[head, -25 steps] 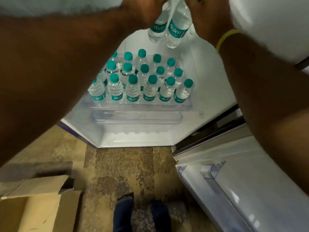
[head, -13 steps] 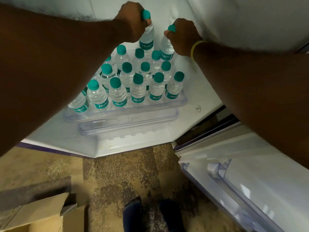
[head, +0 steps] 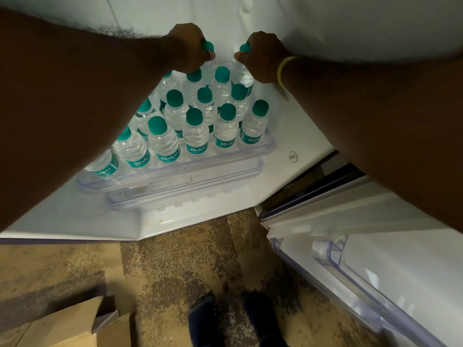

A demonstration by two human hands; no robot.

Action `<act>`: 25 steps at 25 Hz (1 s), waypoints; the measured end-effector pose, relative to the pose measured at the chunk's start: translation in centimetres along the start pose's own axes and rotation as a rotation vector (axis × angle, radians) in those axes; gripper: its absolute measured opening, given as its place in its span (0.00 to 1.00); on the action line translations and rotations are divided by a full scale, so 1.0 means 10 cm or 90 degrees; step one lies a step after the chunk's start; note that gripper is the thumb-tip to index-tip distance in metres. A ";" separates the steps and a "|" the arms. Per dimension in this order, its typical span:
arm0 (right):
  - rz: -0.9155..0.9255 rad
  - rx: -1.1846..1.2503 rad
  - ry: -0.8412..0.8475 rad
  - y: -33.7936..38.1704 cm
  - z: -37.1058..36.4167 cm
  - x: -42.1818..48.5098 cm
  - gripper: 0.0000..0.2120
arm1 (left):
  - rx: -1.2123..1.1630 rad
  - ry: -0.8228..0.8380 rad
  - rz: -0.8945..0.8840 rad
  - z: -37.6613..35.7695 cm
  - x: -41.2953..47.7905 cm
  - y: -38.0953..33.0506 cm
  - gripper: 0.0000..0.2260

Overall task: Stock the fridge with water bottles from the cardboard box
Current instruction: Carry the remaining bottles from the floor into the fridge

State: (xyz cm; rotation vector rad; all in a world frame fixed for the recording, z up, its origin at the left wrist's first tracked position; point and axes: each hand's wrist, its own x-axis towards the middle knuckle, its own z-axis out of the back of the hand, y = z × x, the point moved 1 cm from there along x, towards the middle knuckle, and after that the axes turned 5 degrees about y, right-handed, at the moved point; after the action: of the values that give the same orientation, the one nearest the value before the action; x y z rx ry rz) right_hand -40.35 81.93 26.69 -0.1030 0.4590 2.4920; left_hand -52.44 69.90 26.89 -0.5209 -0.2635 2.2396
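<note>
Several small clear water bottles [head: 196,135] with teal caps and teal labels stand in rows on a clear fridge shelf [head: 269,150]. At the back of the shelf, my left hand [head: 190,47] grips the neck of one water bottle, whose teal cap [head: 208,45] shows beside my fingers. My right hand [head: 261,55], with a yellow band at the wrist, grips a second bottle by its neck, cap [head: 245,48] showing. Both held bottles stand upright behind the back row. The cardboard box [head: 72,326] lies on the floor at the lower left, flaps open.
The open fridge door [head: 375,266] with a clear door rack stands to the right. A second clear tray [head: 185,189] sits under the shelf. My two dark shoes [head: 235,319] rest on the mottled brown carpet before the fridge. My forearms hide the shelf's left part.
Both hands have carried their bottles from above the shelf down and toward the fridge's back. The bottles now stand low behind the back row, mostly hidden by my hands.
</note>
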 end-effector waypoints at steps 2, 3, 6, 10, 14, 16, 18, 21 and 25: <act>0.008 -0.007 0.010 0.00 -0.01 0.00 0.23 | 0.005 0.012 0.004 -0.03 0.01 0.04 0.22; 0.011 0.000 0.011 -0.01 -0.03 0.00 0.23 | 0.005 0.018 0.005 -0.05 0.02 0.06 0.22; 0.019 0.006 0.019 -0.02 -0.08 0.02 0.23 | 0.008 0.032 0.008 -0.10 0.03 0.10 0.22; 0.028 -0.045 0.064 -0.02 -0.13 0.09 0.24 | 0.035 0.033 0.004 -0.11 0.06 0.07 0.23; 0.027 -0.097 0.093 0.02 -0.09 0.16 0.23 | 0.064 0.034 0.007 -0.08 0.09 0.04 0.23; 0.027 -0.109 0.095 0.03 -0.08 0.20 0.23 | 0.072 0.038 0.019 -0.07 0.10 0.05 0.24; 0.026 -0.113 0.103 0.03 -0.09 0.21 0.24 | 0.070 0.045 0.032 -0.05 0.09 0.06 0.24; 0.021 -0.106 0.103 0.03 -0.09 0.20 0.25 | 0.054 0.038 0.018 -0.04 0.05 0.06 0.22; 0.012 -0.067 0.062 0.01 -0.06 0.11 0.24 | -0.008 0.008 -0.004 0.00 -0.07 0.09 0.25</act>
State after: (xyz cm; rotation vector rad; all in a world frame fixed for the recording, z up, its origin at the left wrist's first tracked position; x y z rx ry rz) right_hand -41.30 82.23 25.98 -0.2636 0.3695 2.5377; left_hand -52.63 68.78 26.79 -0.5401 -0.2726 2.2293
